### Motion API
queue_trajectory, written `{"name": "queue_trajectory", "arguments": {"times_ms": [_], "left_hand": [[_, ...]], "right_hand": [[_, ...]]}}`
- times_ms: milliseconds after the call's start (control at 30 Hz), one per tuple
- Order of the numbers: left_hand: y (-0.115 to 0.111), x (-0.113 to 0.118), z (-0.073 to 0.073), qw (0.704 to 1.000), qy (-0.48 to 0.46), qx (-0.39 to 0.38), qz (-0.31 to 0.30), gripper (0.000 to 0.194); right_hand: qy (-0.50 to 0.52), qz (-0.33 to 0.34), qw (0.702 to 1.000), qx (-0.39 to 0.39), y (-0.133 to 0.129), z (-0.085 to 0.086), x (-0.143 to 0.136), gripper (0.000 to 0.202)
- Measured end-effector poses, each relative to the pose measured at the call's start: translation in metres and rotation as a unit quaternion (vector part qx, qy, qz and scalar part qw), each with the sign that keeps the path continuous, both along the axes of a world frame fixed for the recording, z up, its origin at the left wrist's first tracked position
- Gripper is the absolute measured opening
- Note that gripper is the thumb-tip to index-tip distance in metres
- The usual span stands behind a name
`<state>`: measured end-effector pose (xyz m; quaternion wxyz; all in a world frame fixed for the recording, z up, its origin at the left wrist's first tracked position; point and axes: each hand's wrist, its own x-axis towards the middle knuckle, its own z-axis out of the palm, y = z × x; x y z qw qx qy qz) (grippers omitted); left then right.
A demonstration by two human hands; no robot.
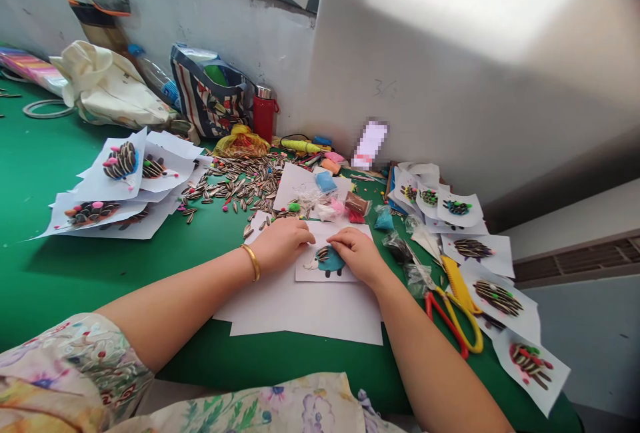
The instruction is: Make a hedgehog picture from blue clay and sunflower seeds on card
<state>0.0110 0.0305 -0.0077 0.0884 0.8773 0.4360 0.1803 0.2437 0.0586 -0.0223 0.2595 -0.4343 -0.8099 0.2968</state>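
A small white card lies on larger white sheets, bearing a blue clay hedgehog with striped sunflower seeds pressed into its back. My left hand rests at the card's upper left, fingers bent together; whether they pinch anything is hidden. On the right, my right hand touches the top of the hedgehog, thumb and forefinger pressed together, with what they hold too small to make out. Loose seeds are heaped beyond my left hand. Small bags of coloured clay sit just past the card.
Finished seed hedgehog cards are stacked at the left and right. Yellow-handled scissors and red-handled scissors lie right of my right hand. A red flask and a striped bag stand by the wall.
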Motion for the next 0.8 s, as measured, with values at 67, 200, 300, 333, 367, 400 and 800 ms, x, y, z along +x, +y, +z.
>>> {"name": "queue_trajectory", "arguments": {"times_ms": [67, 200, 300, 333, 367, 400, 800], "left_hand": [[0.0005, -0.0012, -0.0005, 1.0, -0.009, 0.0, -0.008, 0.021], [-0.0006, -0.0006, -0.0022, 0.999, -0.01, 0.005, -0.036, 0.023], [-0.0024, 0.0014, -0.0012, 0.999, -0.001, 0.01, -0.045, 0.024], [-0.0029, 0.002, -0.0004, 0.999, 0.005, 0.009, -0.045, 0.024], [-0.0034, 0.0026, 0.0004, 0.999, 0.011, 0.008, -0.045, 0.024], [-0.0037, 0.0031, 0.0012, 0.999, 0.017, 0.005, -0.044, 0.024], [-0.0049, 0.0025, -0.0014, 0.998, 0.011, 0.014, -0.055, 0.023]], "right_hand": [[-0.001, 0.001, 1.0, -0.001, -0.0003, 0.0014, 0.0024, 0.018], [-0.004, 0.006, 1.0, -0.009, -0.0004, 0.0009, 0.0051, 0.018], [-0.016, 0.005, 1.0, -0.012, 0.0003, -0.0005, 0.0041, 0.02], [-0.019, 0.005, 1.0, -0.011, 0.0006, -0.001, 0.0034, 0.02], [-0.023, 0.005, 1.0, -0.01, 0.0009, -0.0015, 0.0027, 0.02], [-0.026, 0.005, 1.0, -0.01, 0.0012, -0.002, 0.002, 0.02], [-0.021, 0.02, 1.0, 0.0, 0.0046, -0.0068, -0.0004, 0.018]]}}
